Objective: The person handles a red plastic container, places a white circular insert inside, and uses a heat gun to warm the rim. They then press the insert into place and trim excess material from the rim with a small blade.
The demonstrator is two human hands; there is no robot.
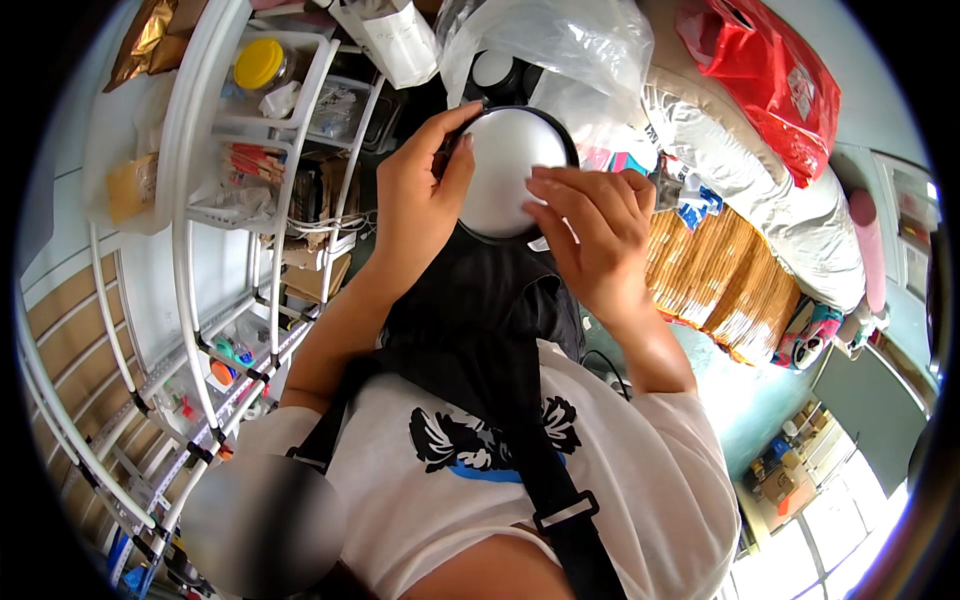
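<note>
Between both hands sits a round white disc (505,165) with a black rim, held above a black cloth or bag (480,300) that hangs below it. My left hand (415,200) grips the disc's left edge, thumb on the white face and index finger curled over the top rim. My right hand (590,235) lies on the disc's right side, its fingertips pressed flat on the white face. The right part of the rim is hidden under that hand. A white T-shirt with a black strap (530,450) fills the lower middle of the view.
A white wire rack (190,250) at the left holds a yellow-lidded jar (260,62) and small packets. Behind the disc lies a clear plastic bag (560,40). To the right are a red plastic bag (770,70), white bedding (770,190) and a woven mat (720,280).
</note>
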